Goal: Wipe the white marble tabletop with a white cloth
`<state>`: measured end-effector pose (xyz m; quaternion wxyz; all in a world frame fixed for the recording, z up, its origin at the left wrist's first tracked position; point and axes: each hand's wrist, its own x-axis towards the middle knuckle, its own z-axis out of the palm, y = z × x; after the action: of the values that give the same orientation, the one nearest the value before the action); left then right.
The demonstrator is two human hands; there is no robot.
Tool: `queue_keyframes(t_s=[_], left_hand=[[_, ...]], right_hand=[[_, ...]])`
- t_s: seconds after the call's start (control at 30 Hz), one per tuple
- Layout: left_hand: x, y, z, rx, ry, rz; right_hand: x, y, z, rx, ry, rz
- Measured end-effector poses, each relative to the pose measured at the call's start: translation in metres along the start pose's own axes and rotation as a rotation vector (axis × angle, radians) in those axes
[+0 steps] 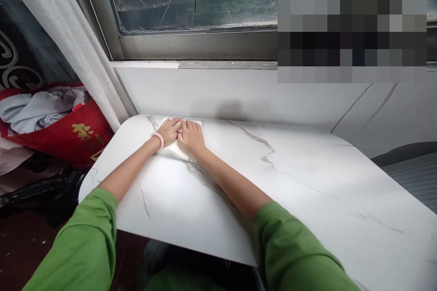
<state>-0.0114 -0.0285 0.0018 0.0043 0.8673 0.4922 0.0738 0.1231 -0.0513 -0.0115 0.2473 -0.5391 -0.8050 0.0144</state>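
Observation:
Near the far left edge of a white marble-patterned table [164, 195], a white cloth [177, 152] lies flat beneath both my hands. My left hand [169, 132], with a pink beaded bracelet [159, 138] at the wrist, rests on the cloth with its fingers stretched out toward the right hand. Right beside it, my right hand [191, 138] bears down on the cloth, fingers bent and closed on it. The hands touch or nearly touch at the fingers. Part of the cloth is hidden under them.
A white wall [170, 88] and a metal-framed window [205, 45] stand behind the table. At the left hang a pale curtain [68, 22] and, below it, a red bag [64, 141] stuffed with light clothes [34, 111]. A grey seat [414, 177] is at the right.

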Motion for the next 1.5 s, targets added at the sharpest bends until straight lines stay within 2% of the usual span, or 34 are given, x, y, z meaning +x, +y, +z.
queue_keyframes(t_s=[0.1, 0.2, 0.37, 0.5, 0.67, 0.83, 1.03, 1.17, 1.23, 1.33, 1.5], left_hand=[[0.032, -0.023, 0.004, -0.001, 0.053, 0.045], [0.047, -0.032, 0.008, 0.007, 0.078, 0.08], [0.046, -0.032, 0.01, 0.027, 0.08, 0.048], [0.033, -0.02, 0.005, 0.055, 0.049, -0.026], [-0.009, 0.002, -0.001, 0.093, -0.025, -0.064], [-0.082, 0.019, -0.006, 0.104, 0.019, 0.048], [-0.179, 0.046, -0.014, 0.13, 0.097, 0.044], [-0.231, 0.053, -0.015, 0.165, 0.186, -0.058], [-0.246, 0.053, -0.017, 0.182, 0.199, -0.13], [-0.255, 0.049, -0.023, 0.197, 0.178, -0.224], [-0.241, 0.028, -0.028, 0.165, 0.106, -0.331]], right_hand=[[0.028, 0.009, 0.009, 0.007, 0.009, 0.049], [0.039, 0.016, 0.014, 0.005, 0.026, 0.061], [0.041, 0.021, 0.017, 0.021, 0.044, 0.032], [0.033, 0.019, 0.013, 0.034, 0.021, -0.006], [-0.002, -0.002, 0.001, -0.012, 0.006, -0.039], [-0.062, -0.042, -0.01, 0.011, 0.005, -0.038], [-0.123, -0.086, -0.029, 0.121, -0.047, -0.254], [-0.139, -0.111, -0.036, 0.177, -0.086, -0.386], [-0.137, -0.122, -0.035, 0.198, -0.089, -0.427], [-0.128, -0.137, -0.028, 0.23, -0.083, -0.463], [-0.102, -0.148, -0.009, 0.261, -0.063, -0.444]])
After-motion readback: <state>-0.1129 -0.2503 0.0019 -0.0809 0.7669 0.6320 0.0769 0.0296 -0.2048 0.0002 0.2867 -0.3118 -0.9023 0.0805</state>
